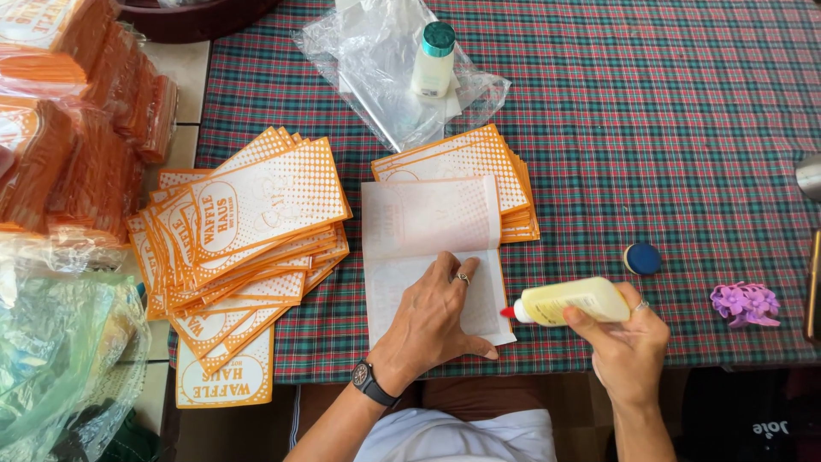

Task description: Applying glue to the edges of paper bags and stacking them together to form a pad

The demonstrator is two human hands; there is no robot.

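I see a plaid tablecloth covering the work surface. Fanned stack of orange-and-white printed sheets sits at the left edge, spread so single sheets can be picked off w/o lifting the pile. A 2nd, squared stack lies behind the work sheet, which lies blank side up, center front. Spare glue bottle stands upright on a clear plastic bag, apart from the paper. Blue cap lies off to the right. Left hand: flat, fingers spread, pressing the sheet down, prob. to stop slip. Right hand: clenched round the yellow glue bottle, held horizontal, red tip at the sheet's right edge.
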